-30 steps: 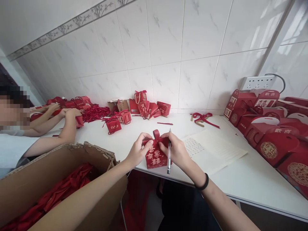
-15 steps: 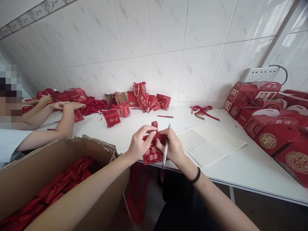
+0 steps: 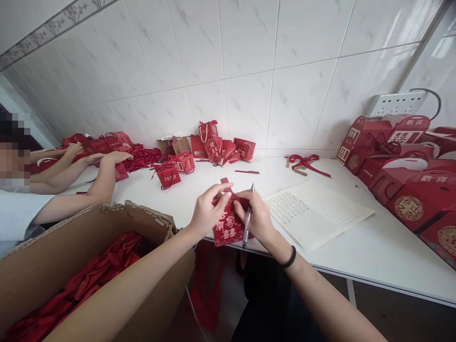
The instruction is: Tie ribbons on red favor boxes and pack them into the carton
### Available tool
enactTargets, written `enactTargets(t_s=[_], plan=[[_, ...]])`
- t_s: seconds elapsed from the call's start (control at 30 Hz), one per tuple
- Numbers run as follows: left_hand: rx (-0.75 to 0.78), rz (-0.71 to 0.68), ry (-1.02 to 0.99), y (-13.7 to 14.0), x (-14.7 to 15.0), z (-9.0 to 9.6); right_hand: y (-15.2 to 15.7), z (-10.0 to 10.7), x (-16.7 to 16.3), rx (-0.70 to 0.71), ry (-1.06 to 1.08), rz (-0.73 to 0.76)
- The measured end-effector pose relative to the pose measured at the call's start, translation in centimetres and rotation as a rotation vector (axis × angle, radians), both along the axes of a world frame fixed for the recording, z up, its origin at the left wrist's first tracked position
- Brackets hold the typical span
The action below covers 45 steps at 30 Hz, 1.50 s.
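Observation:
A small red gift box (image 3: 228, 229) with pale Chinese characters is at the table's front edge, between my hands. My left hand (image 3: 207, 209) has thumb and index finger closed on its upper left edge. A red ribbon end (image 3: 225, 181) sticks up just behind those fingers. My right hand (image 3: 261, 216) is closed with a silver pen (image 3: 247, 224) tucked in it, tip upward, while its fingertips press the box's top right edge. The fingers hide much of the box's top.
A cardboard carton (image 3: 156, 285) with red ribbons stands left. Written paper sheets (image 3: 320, 213) lie right of my hands. Red boxes (image 3: 402, 190) pile up far right; more small boxes (image 3: 223, 149) stand by the wall. Another person's arms (image 3: 101, 185) work at left among red ribbons (image 3: 144, 156).
The ribbon loop that stood up behind the box now shows as a shorter, flatter end leaning left. More of the box's front shows. Both hands keep their grip; the view has turned slightly.

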<state>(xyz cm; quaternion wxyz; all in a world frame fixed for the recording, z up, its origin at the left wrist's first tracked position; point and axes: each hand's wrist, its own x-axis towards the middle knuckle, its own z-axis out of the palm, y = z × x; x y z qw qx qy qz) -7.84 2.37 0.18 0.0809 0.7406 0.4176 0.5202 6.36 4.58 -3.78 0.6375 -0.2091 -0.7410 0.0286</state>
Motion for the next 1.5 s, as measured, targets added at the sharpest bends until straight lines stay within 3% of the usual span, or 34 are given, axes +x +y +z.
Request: enactTargets(t_s=[0.17, 0.43, 0.8, 1.03, 1.5], plan=[[-0.057, 0.005, 0.001, -0.1, 0.0, 0.2, 0.1, 0.0, -0.4, -0.087, 0.149, 0.061], [-0.166, -0.097, -0.068, -0.3, -0.3, 0.1, -0.3, 0.8, -0.1, -0.219, 0.148, 0.156], [-0.074, -0.152, 0.019, -0.2, -0.6, -0.1, -0.4, 1.4, 0.2, -0.346, 0.152, 0.215], [0.021, -0.114, 0.104, -0.1, -0.6, -0.1, -0.5, 1.7, 0.3, -0.375, 0.145, 0.244], [-0.116, -0.205, -0.032, -0.3, -0.7, 0.1, -0.4, 1.7, 0.3, -0.440, 0.134, 0.281]])
